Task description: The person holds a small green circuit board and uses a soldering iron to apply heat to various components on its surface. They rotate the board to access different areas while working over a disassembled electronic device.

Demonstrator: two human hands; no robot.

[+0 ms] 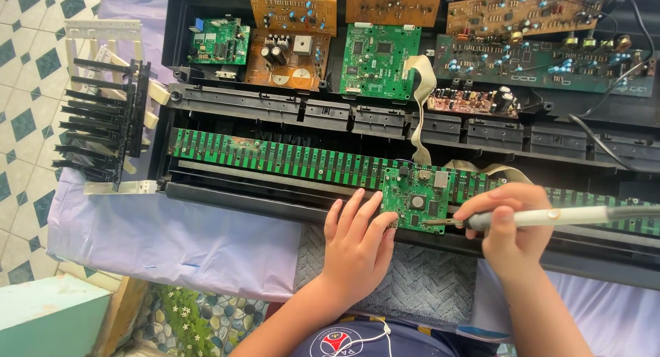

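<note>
Left hand [355,243] lay flat, fingers spread, fingertips steadying small green circuit board [415,199]. Right hand [512,228] gripped white soldering iron [550,217], tip touching board's lower right edge, probably at solder joint; too small to confirm. Board sat atop long green key-contact strip [275,155] inside opened black keyboard chassis [289,109]. Chassis rested on pale lilac cloth [172,240] over green-and-white tiled floor [27,89]. Detached black keys [106,120] lay left.
</note>
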